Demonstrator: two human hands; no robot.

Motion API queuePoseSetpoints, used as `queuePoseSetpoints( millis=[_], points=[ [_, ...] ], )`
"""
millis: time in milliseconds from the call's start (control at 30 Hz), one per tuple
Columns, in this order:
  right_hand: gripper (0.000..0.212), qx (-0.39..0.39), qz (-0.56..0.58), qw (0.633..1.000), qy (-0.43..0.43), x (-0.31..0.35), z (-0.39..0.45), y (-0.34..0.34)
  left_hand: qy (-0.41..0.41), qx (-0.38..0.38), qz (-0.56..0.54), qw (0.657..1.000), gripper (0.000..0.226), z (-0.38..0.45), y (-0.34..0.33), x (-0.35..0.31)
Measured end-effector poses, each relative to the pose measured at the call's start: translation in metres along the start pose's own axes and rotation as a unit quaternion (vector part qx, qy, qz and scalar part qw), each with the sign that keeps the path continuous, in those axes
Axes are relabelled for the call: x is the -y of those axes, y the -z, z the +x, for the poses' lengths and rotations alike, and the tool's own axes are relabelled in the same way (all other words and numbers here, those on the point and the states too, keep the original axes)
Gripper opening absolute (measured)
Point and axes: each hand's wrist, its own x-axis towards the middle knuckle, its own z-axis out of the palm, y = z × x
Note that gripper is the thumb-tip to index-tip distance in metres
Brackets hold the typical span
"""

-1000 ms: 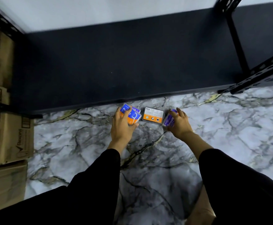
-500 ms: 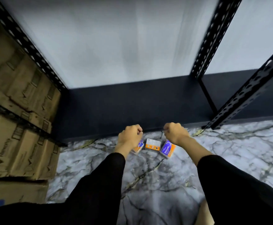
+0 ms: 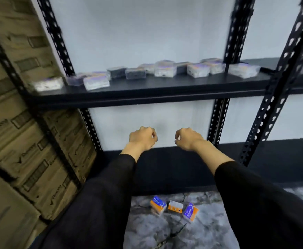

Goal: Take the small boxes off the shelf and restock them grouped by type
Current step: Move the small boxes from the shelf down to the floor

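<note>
Three small boxes lie in a row on the marble floor: a blue-and-orange box [image 3: 158,204], an orange-and-white box [image 3: 175,207] and another blue-and-orange box [image 3: 190,212]. Several more small boxes [image 3: 165,69], blurred, are scattered along the black upper shelf [image 3: 147,92]. My left hand [image 3: 143,138] and my right hand [image 3: 188,138] are raised side by side between the floor boxes and that shelf. Their fingers are loosely curled and hold nothing.
Stacked cardboard cartons [image 3: 30,141] fill the rack to the left. Black perforated uprights [image 3: 276,105] stand at the right, and one [image 3: 217,123] stands behind my right hand. A dark bottom shelf [image 3: 174,169] lies under my forearms, against a white wall.
Both hands let go of the boxes on the floor and rose with curled fingers. The view tilted up, bringing the upper shelf and its boxes into sight.
</note>
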Motion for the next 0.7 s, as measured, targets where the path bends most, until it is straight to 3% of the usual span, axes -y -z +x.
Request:
queuePoseSetpoints(
  millis=[267,467,700],
  points=[
    [0.024,-0.142,0.014,0.987,0.072,0.067,0.01,0.102,0.0,-0.18,-0.027,0.983,0.024,0.006,0.117,0.009],
    [0.025,-0.213,0.046,0.969,0.118,0.101,0.034,0.134,0.01,-0.293,-0.042,0.955,0.02,0.025,0.167,0.044],
    [0.025,-0.209,0.075,0.964,0.144,0.119,0.084,0.129,0.048,-0.285,-0.053,0.956,0.031,0.065,0.18,0.109]
  ],
)
